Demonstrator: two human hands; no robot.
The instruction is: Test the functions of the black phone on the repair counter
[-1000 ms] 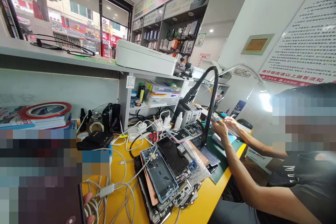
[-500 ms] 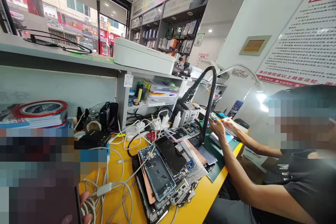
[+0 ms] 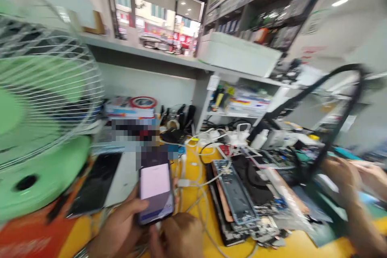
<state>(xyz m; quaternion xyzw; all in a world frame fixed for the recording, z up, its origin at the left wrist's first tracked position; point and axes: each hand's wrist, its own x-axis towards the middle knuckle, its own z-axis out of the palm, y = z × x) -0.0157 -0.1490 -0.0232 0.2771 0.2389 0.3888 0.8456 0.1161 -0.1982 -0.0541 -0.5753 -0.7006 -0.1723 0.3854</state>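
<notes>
My left hand [image 3: 116, 225] is closed around a smartphone [image 3: 155, 183], its thumb on the left edge of the lit screen. The phone is tilted up towards me above the yellow table, near the bottom middle. Just below its lower edge is my right hand [image 3: 183, 236], fingers curled and partly blurred. Something small and pale shows between those fingers and the phone's bottom end; what it is I cannot make out. White cables [image 3: 198, 197] run across the table to the right of both hands.
A green fan [image 3: 45, 88] stands at the left, with a dark flat screen [image 3: 95, 185] beside it. To the right lies a stack of dismantled phone parts [image 3: 234, 193]. A black bent arm [image 3: 338, 129] rises near a co-worker's hands [image 3: 341, 175]. A shelf [image 3: 145, 54] spans the back.
My view has swung left, bringing the fan into sight. The phone now appears further right and whole, with its screen lit. My right hand has come to its lower end.
</notes>
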